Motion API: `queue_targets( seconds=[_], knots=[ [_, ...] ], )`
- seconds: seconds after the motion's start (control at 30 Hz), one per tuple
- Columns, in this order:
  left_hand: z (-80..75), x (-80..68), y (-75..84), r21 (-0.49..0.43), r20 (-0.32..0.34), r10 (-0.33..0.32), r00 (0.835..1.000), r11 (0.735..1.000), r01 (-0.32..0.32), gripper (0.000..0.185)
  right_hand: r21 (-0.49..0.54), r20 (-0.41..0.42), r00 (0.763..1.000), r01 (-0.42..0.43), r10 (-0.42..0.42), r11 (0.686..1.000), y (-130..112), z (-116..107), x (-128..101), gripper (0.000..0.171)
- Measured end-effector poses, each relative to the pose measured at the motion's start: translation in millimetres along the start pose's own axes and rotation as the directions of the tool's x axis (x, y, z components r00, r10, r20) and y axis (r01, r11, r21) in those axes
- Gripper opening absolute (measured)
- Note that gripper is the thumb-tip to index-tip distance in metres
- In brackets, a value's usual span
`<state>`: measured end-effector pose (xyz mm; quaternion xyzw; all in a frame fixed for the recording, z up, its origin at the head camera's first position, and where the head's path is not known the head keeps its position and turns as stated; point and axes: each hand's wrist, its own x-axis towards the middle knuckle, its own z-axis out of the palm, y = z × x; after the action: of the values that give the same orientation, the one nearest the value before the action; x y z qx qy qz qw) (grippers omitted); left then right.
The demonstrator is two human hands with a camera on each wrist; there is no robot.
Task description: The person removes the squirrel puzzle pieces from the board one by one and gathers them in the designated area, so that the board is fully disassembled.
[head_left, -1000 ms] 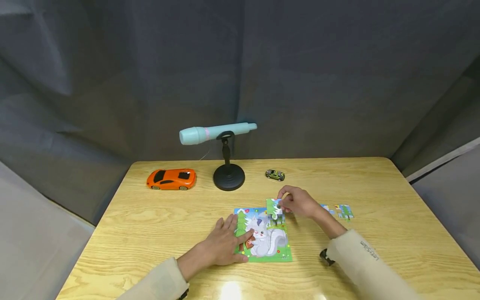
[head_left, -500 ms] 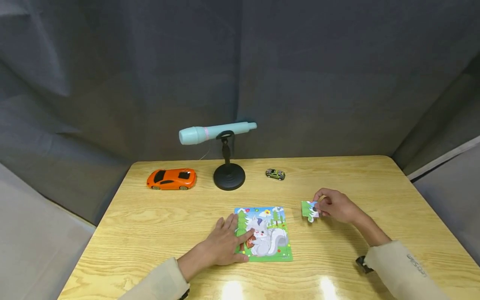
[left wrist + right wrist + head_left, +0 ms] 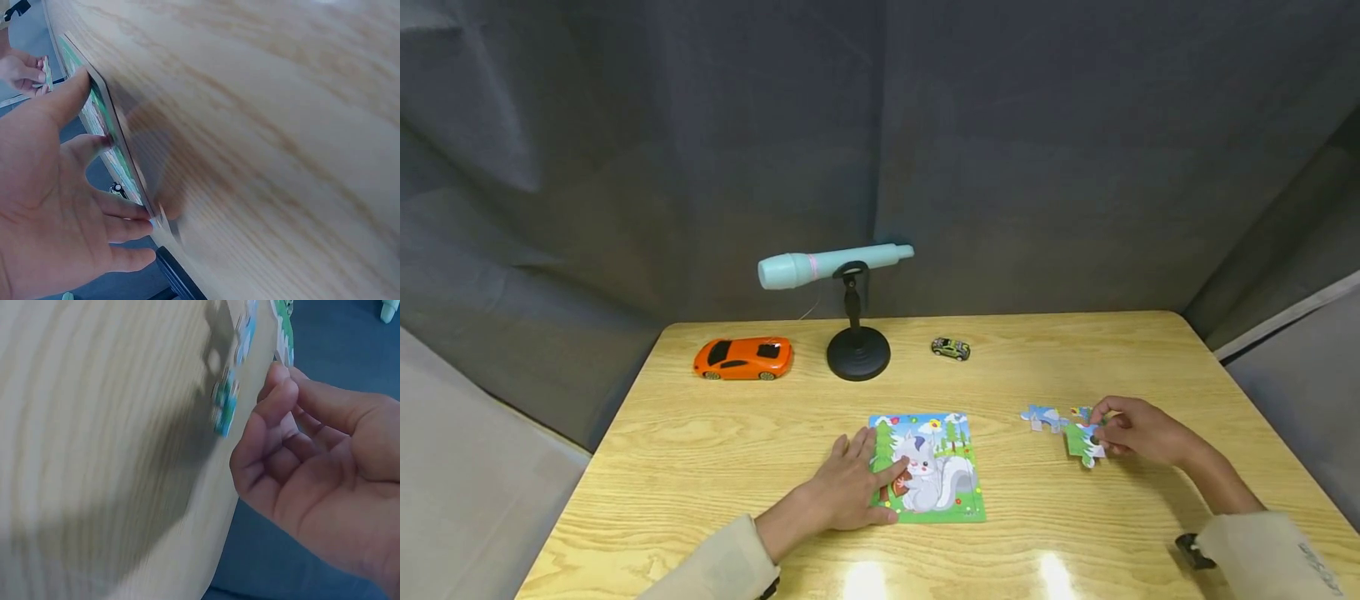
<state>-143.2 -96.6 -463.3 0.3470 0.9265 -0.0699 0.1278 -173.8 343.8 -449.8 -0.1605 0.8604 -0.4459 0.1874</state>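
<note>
while the left hand [image 3: 842, 485] lay with straight, spread fingers touching the squirrel puzzle [image 3: 934, 486] on the desk [image 3: 715, 467], the right hand [image 3: 1142, 429], farther off, pinched a raised green-and-white piece [image 3: 1079, 442] between thumb and fingertips. just beyond it were loose pieces [image 3: 1042, 417], partly hidden. deeper in, an orange car [image 3: 742, 358], a black stand [image 3: 858, 357] holding a pale blue microphone [image 3: 790, 271] and a small green car [image 3: 951, 348] stood before a dark curtain [image 3: 1037, 167].

Grey squirrel puzzle [image 3: 937, 479] lying flat, 1 green-and-white piece [image 3: 1080, 443] held aloft, loose pieces [image 3: 1042, 418] near it
</note>
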Motion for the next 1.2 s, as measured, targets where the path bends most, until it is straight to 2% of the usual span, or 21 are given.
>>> queue_targets(
  seconds=[0.27,0.47,0.7,0.77,0.97,1.2],
  knots=[
    [0.2,1.2,0.0,-0.01,0.005,-0.005,1.0,1.0,0.005,0.073,0.039,0.037,0.999,-0.035,0.034,0.999,16.0,-6.0,-17.6,0.02],
    [0.1,0.0,-0.1,-0.01,0.004,-0.011,1.0,1.0,0.011,0.073,0.092,0.06,0.998,0.008,-0.014,0.996,20.4,-6.5,-20.5,0.02],
    [0.0,0.5,0.5,-0.015,0.002,-0.006,1.0,1.0,0.006,0.072,0.068,0.052,0.999,-0.017,0.014,0.998,22.3,-5.0,-20.8,0.021],
    [0.0,0.5,0.8,-0.011,0.001,-0.005,1.0,1.0,0.005,0.072,0.065,0.053,0.999,0.007,-0.011,0.998,23.2,-5.1,-20.0,0.02],
    [-1.1,0.0,1.0,-0.011,0.007,-0.009,1.0,1.0,0.009,0.072,0.04,0.05,0.994,0.092,-0.094,0.995,16.5,-1.6,-11.6,0.014],
    [-2.5,-0.8,1.7,-0.02,0.019,-0.014,1.0,1.0,0.014,0.072,-0.007,0.019,1.0,-0.015,0.015,1.0,0.8,8.7,16.2,0.017]
  ],
)
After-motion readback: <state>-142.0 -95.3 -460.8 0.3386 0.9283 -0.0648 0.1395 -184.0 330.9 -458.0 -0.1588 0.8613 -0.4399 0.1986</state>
